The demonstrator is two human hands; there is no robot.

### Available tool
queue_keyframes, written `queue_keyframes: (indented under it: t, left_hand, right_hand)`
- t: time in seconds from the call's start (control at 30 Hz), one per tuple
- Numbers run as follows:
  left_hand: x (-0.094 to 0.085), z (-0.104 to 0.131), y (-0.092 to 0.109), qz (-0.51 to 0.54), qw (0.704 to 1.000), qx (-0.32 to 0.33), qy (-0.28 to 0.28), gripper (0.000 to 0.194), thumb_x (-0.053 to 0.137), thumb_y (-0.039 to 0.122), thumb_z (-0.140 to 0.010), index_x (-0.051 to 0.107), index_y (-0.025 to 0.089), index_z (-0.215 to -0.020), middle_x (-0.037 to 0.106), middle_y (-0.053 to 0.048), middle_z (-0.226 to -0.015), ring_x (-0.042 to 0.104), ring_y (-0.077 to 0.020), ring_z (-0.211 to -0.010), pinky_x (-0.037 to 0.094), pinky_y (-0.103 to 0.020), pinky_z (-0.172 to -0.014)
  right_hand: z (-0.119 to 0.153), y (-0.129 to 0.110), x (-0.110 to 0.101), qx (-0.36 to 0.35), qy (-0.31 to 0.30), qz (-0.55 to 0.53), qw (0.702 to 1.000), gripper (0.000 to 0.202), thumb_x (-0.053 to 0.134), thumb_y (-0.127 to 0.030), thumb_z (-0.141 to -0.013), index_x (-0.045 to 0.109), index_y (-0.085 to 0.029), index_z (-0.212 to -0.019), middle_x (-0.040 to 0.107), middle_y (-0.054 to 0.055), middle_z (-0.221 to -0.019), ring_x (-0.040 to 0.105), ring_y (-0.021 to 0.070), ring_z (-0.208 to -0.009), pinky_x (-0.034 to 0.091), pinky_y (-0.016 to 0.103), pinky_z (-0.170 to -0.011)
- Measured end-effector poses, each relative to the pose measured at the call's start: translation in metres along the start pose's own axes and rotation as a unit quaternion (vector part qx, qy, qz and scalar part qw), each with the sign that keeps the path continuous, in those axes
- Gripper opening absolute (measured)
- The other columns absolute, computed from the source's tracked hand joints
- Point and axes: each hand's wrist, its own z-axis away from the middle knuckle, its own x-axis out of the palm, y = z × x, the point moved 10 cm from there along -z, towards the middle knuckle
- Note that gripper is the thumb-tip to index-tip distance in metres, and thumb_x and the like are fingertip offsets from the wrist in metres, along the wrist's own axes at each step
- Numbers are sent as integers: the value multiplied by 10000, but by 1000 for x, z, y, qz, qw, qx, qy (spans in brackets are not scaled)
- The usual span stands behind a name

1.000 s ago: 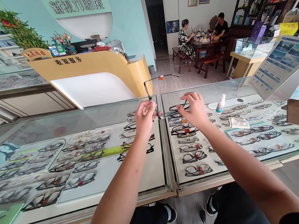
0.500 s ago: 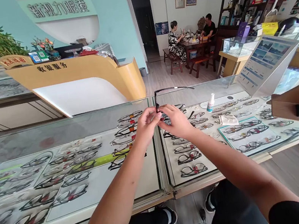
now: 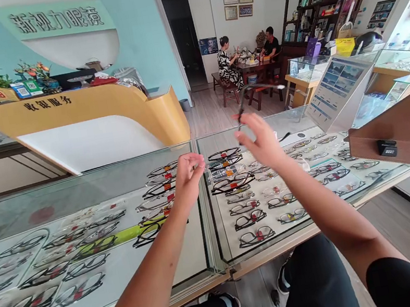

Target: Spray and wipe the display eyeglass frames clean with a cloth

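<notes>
My right hand [image 3: 262, 141] is raised over the glass counter and pinches a pair of dark eyeglasses [image 3: 242, 100]. One thin temple of the glasses points up and to the right; the fingers cover much of the front. Left of it, my left hand [image 3: 188, 175] hovers above the counter with its fingertips drawn together at the thumb. Whether something small is in that pinch I cannot make out. Beneath and between the hands, several display eyeglasses [image 3: 233, 183] lie in rows inside the glass display counter [image 3: 212, 237].
A slanted display board [image 3: 339, 90] and a brown wooden stand [image 3: 383, 143] are on the counter at right. Across the floor stands a yellow-and-white reception desk [image 3: 94, 109]. Two people sit at a table [image 3: 249, 65] in the back.
My hands have parted. The right hand has moved right and up with the eyeglasses, while the left stays near its place. The view has turned slightly right.
</notes>
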Motion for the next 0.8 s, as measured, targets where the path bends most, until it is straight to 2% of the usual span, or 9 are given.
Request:
queue_keyframes:
  t: [0.1,0.2,0.33,0.43,0.5,0.57,0.63,0.7,0.8]
  left_hand:
    - [1,5,10,-119,991,62,7,377,773,577,-1006,661,282,-1211,754,-88,-1293,721,-281,-1276,591,-457,-1073]
    - [20,17,30,-259,953,150,-36,283,728,467,-1028,678,260,-1214,770,-99,-1253,731,-292,-1195,580,-484,-1071]
    - [62,30,59,-379,886,250,-98,144,664,385,-1063,713,258,-1110,805,-97,-1173,741,-311,-1166,553,-507,-1078]
    - [119,21,73,-419,849,278,-163,138,612,350,-1093,713,264,-1056,819,-82,-1123,747,-306,-1131,538,-492,-1036]
    - [168,4,72,-428,839,259,-215,138,647,364,-1071,716,261,-1132,823,-92,-1208,741,-322,-1196,532,-496,-1071]
    - [211,-23,61,-429,854,187,-227,327,743,400,-1023,687,247,-1307,801,-119,-1386,708,-345,-1356,506,-502,-1181]
    - [243,-49,33,-429,873,56,-226,626,869,453,-935,612,228,-1460,761,-150,-1519,685,-367,-1435,508,-492,-1202]
    - [270,-61,2,-437,865,-46,-240,811,952,438,-845,572,218,-1526,755,-173,-1536,675,-403,-1468,500,-497,-1216]
    - [295,-66,-27,-429,861,-100,-253,619,934,323,-837,658,223,-1382,812,-173,-1398,721,-417,-1406,521,-486,-1170]
  right_hand:
    - [1,47,-61,15,69,59,996,443,575,-531,-1183,704,-283,-1526,757,154,-1468,691,363,-1356,576,609,-1184]
    - [10,87,-95,37,107,89,990,483,531,-583,-1191,699,-283,-1530,753,162,-1477,694,356,-1332,585,605,-1162]
    - [21,127,-105,63,123,109,984,513,507,-593,-1191,685,-269,-1547,740,178,-1479,685,359,-1320,567,608,-1174]
    - [27,156,-102,100,118,125,980,524,485,-589,-1192,685,-246,-1534,747,190,-1448,693,362,-1281,569,589,-1154]
    - [32,174,-101,125,118,135,976,534,469,-590,-1193,684,-235,-1528,745,198,-1449,690,363,-1278,566,577,-1148]
    - [38,190,-103,146,125,144,971,539,456,-589,-1193,679,-232,-1528,740,201,-1451,686,363,-1270,564,564,-1136]
    - [42,200,-104,159,132,151,967,532,454,-577,-1191,674,-232,-1531,740,201,-1445,681,362,-1260,559,552,-1127]
    - [46,207,-104,166,135,158,964,519,453,-561,-1189,673,-235,-1527,744,199,-1430,675,361,-1257,551,543,-1125]
    - [49,213,-102,181,137,169,959,513,428,-543,-1189,674,-239,-1521,745,197,-1408,669,359,-1256,542,538,-1127]
